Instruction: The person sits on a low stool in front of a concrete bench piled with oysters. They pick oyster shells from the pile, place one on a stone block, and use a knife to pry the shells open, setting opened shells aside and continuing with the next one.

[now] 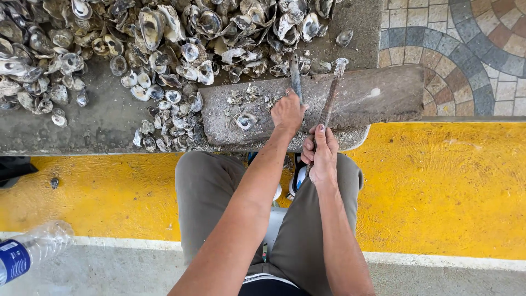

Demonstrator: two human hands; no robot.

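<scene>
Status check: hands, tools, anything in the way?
Left hand grips chisel-like tool. Right hand grips metal rod. Open shell lies left of them on slab.

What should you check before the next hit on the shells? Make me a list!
1. Left hand grips its metal tool: ok.
2. Right hand grips the hammer-like rod: ok.
3. Wooden block lies flat on the ledge: ok.
4. Open shell rests on the block, apart from both hands: ok.
5. Shell under the tool tip: cannot tell.
6. Shell pile close by: ok.
</scene>
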